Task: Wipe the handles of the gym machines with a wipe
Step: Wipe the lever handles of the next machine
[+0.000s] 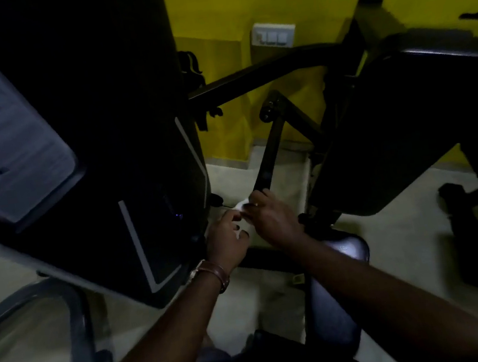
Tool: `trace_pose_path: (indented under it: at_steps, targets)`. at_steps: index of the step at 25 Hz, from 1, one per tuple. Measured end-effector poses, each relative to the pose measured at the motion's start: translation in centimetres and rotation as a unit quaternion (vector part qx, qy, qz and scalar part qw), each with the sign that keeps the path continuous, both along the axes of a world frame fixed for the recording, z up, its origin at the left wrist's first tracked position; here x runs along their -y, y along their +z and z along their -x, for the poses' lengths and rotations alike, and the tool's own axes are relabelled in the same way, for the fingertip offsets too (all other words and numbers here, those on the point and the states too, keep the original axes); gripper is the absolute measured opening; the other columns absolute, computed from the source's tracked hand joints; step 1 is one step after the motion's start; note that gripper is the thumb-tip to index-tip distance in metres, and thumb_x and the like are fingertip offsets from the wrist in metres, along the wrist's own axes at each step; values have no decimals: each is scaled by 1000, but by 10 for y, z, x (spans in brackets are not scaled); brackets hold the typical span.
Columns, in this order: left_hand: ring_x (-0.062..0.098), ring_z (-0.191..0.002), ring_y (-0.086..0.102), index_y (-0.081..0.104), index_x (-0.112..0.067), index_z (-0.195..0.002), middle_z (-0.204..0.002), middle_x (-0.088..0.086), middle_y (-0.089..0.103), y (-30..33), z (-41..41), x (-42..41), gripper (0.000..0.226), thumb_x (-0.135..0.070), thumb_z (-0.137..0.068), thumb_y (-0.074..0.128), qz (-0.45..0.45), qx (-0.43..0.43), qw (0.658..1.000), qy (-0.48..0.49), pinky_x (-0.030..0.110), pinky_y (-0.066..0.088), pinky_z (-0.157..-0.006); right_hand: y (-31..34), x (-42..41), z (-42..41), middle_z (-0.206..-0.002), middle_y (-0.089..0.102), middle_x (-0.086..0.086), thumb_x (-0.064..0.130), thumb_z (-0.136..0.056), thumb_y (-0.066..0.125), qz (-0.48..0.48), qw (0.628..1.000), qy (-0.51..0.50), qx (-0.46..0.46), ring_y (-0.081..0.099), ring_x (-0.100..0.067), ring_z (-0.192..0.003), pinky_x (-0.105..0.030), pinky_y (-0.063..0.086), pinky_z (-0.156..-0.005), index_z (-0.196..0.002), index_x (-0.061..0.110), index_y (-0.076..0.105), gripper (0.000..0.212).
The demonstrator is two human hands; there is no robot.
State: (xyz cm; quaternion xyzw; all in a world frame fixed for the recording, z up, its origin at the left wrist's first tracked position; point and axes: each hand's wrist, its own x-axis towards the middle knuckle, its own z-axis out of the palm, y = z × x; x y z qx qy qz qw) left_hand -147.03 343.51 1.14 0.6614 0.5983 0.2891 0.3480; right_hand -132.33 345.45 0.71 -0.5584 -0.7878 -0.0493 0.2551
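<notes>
In the dim head view a small white wipe (241,208) is held between both hands near the middle of the frame. My left hand (227,240), with a brown watch strap on the wrist, pinches its lower part. My right hand (270,219) grips its upper part, fingers curled, just below the lower end of a black machine arm (268,158) that slopes up to a pivot. Whether the wipe touches that arm cannot be told.
A tall black machine housing (122,135) stands close on the left. A black padded bench (407,128) fills the right, a dark round seat (341,255) lies under my right forearm. Grey frame feet (67,318) rest on the pale floor. Yellow wall with a switch plate (273,35) behind.
</notes>
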Motion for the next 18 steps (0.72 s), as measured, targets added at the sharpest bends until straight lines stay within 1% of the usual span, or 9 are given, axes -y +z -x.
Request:
trace_pose_path:
  at_steps: [3, 5, 8, 10, 12, 13, 14, 16, 18]
  targets:
    - [18, -87, 66, 66, -13, -102, -94, 3, 69, 0, 1, -25, 35, -3, -71, 54, -19, 40, 998, -35, 30, 56, -78, -28, 35, 6, -93, 67, -2, 25, -85, 68, 76, 933, -171, -308, 59, -9, -85, -16, 46, -74, -93, 11, 74, 17]
    - [17, -82, 67, 69, -13, -92, -87, 3, 71, 1, 0, -41, 31, -15, -66, 51, -15, 76, 995, -55, 25, 54, -75, -37, 44, 22, -91, 74, -1, 29, -81, 71, 131, 824, -258, -486, 69, -13, -87, -31, 55, -82, -94, 11, 77, 23]
    - [15, -77, 65, 68, -21, -81, -80, -2, 70, -4, 2, -54, 22, -12, -65, 56, -6, 105, 992, -76, 28, 54, -72, -17, 27, 52, -92, 73, -15, -5, -88, 58, 215, 455, -216, -837, 72, -23, -81, -31, 59, -73, -95, 2, 74, 19]
    - [13, -76, 65, 69, -21, -79, -79, -5, 70, -8, 8, -60, 20, -11, -66, 58, -16, 110, 989, -94, 28, 54, -71, -12, 21, 62, -94, 72, -17, -15, -91, 41, 214, 301, -179, -912, 72, -19, -78, -21, 57, -65, -98, -3, 68, 31]
    - [13, -75, 65, 70, -18, -78, -78, -4, 69, -10, 15, -64, 21, -22, -67, 53, -28, 117, 987, -110, 25, 53, -70, -10, 23, 66, -100, 72, -18, -13, -90, 47, 198, 325, -186, -906, 71, -19, -82, -21, 57, -70, -106, -3, 66, 27]
    - [13, -75, 66, 70, -18, -78, -78, -4, 69, -12, 18, -67, 20, -23, -68, 53, -29, 119, 985, -120, 26, 53, -70, -8, 25, 67, -99, 72, -17, -8, -89, 55, 179, 401, -213, -873, 70, -19, -83, -24, 56, -73, -105, -1, 69, 22]
    - [13, -74, 66, 70, -17, -78, -78, -4, 69, -15, 22, -70, 16, -22, -71, 56, -30, 118, 984, -129, 28, 54, -70, -7, 28, 69, -92, 74, -12, 0, -87, 64, 154, 520, -274, -794, 69, -16, -80, -25, 55, -71, -99, 8, 73, 17]
    - [13, -76, 67, 72, -17, -79, -78, -4, 71, -20, 23, -72, 13, -16, -73, 60, -19, 112, 985, -130, 31, 55, -71, -3, 30, 66, -82, 74, 3, 13, -83, 72, 100, 736, -386, -547, 64, -3, -75, -19, 49, -68, -86, 25, 76, 13]
    - [14, -78, 68, 74, -18, -80, -79, -5, 73, -17, 19, -69, 16, -19, -76, 58, 49, 121, 987, -97, 28, 54, -70, 0, 28, 65, -106, 73, -5, 5, -81, 68, 71, 828, -345, -436, 65, -7, -98, -21, 51, -85, -105, 16, 74, 27]
